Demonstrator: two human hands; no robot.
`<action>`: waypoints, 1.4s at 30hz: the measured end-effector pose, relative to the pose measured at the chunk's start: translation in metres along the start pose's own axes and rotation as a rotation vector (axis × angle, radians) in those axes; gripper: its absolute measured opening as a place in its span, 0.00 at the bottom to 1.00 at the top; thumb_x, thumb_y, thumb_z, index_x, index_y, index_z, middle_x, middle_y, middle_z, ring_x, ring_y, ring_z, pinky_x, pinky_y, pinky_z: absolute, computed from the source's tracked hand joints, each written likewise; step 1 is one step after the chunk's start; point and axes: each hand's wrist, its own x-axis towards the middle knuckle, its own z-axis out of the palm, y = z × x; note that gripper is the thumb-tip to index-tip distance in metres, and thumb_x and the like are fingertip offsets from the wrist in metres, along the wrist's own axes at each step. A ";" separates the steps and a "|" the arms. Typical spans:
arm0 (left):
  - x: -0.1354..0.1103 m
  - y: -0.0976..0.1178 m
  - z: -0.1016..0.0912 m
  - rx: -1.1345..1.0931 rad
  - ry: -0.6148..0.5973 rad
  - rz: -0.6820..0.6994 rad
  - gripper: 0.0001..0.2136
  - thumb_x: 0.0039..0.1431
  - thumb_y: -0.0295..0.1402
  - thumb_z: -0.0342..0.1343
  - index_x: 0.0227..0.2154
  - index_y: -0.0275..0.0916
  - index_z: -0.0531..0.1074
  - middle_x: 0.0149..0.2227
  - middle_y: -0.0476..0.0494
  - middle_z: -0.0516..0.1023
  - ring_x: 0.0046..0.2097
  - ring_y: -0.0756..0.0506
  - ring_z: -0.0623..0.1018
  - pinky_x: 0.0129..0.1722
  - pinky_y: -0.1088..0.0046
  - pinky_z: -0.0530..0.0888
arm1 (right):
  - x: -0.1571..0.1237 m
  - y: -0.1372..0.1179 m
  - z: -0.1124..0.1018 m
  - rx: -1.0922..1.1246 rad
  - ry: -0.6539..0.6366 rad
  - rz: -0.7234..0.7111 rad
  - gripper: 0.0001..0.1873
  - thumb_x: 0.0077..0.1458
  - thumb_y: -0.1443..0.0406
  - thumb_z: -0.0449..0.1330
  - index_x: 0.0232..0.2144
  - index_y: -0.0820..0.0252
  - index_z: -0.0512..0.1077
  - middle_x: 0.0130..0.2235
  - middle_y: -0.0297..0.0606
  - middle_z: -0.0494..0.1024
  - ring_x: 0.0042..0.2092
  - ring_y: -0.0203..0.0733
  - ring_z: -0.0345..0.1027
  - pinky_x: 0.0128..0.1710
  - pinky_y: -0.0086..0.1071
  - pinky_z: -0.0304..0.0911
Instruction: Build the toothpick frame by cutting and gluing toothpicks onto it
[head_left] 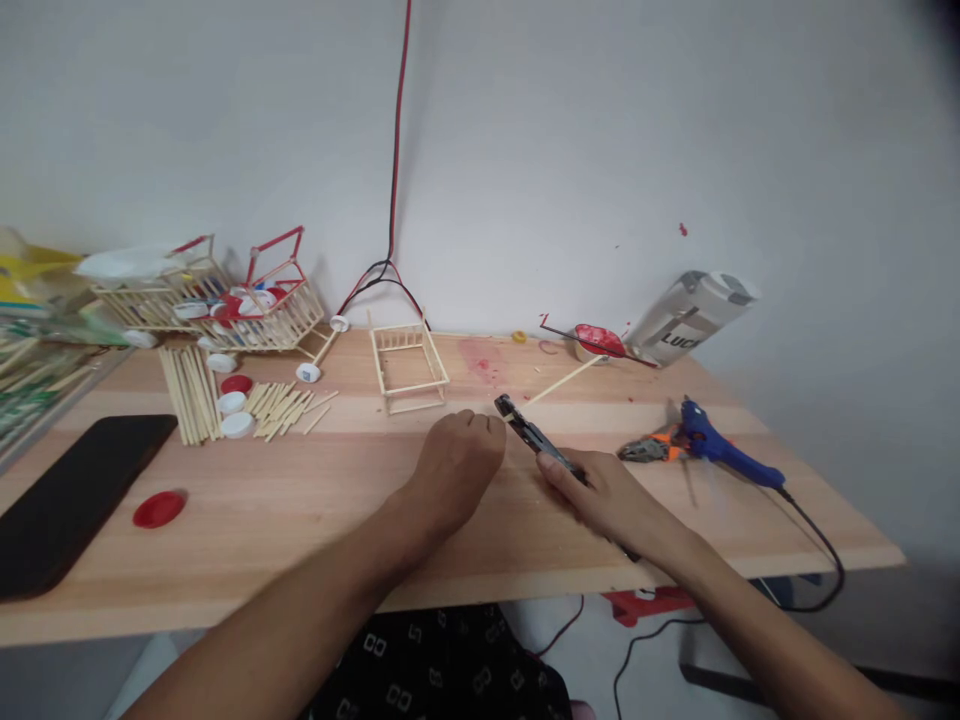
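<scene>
My left hand (463, 462) is closed just above the table, fingers curled, and what is in them is hidden. In my right hand (600, 495) is a long, narrow black hand tool (534, 436), whose kind I cannot tell. The tool slants up to the left, its tip close to my left fingers. A small pale bit shows between the tip and those fingers. Behind my left hand stands a small open frame of wooden sticks (381, 375). A longer stick (564, 380) leans on a red-topped container (598, 341) beyond the tool.
Stick carts (262, 325) with bottle-cap wheels stand at the back left. Before them lie long sticks (191, 395), short sticks (279, 408) and caps (237, 425). A phone (82, 490) lies left. Pliers (646, 447), a blue glue gun (727, 450) and a grey-white packet (694, 315) are right.
</scene>
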 end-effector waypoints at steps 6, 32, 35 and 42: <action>0.000 0.002 0.004 -0.011 -0.045 -0.025 0.08 0.55 0.18 0.47 0.29 0.32 0.70 0.30 0.37 0.76 0.35 0.41 0.76 0.35 0.66 0.73 | 0.003 0.000 0.001 -0.061 -0.008 0.007 0.28 0.61 0.44 0.43 0.21 0.58 0.57 0.22 0.31 0.61 0.25 0.36 0.56 0.26 0.30 0.49; -0.003 0.001 -0.010 -0.173 -0.199 -0.124 0.12 0.62 0.22 0.42 0.34 0.30 0.72 0.35 0.35 0.78 0.36 0.42 0.76 0.39 0.65 0.73 | 0.016 -0.011 -0.006 -0.180 -0.135 0.066 0.28 0.60 0.45 0.43 0.21 0.59 0.60 0.20 0.36 0.64 0.21 0.35 0.57 0.22 0.31 0.48; -0.003 0.001 -0.010 -0.160 -0.211 -0.120 0.13 0.63 0.22 0.41 0.35 0.30 0.72 0.35 0.35 0.78 0.36 0.42 0.77 0.39 0.64 0.73 | 0.018 -0.008 -0.004 -0.180 -0.130 0.045 0.28 0.60 0.45 0.43 0.20 0.59 0.59 0.19 0.36 0.64 0.22 0.35 0.57 0.22 0.32 0.48; 0.001 0.000 -0.009 -0.143 -0.263 -0.131 0.12 0.62 0.22 0.43 0.38 0.29 0.73 0.39 0.32 0.79 0.40 0.40 0.78 0.42 0.63 0.73 | 0.017 -0.004 -0.001 -0.174 -0.102 0.021 0.31 0.59 0.42 0.40 0.20 0.59 0.60 0.20 0.35 0.64 0.23 0.36 0.56 0.24 0.32 0.49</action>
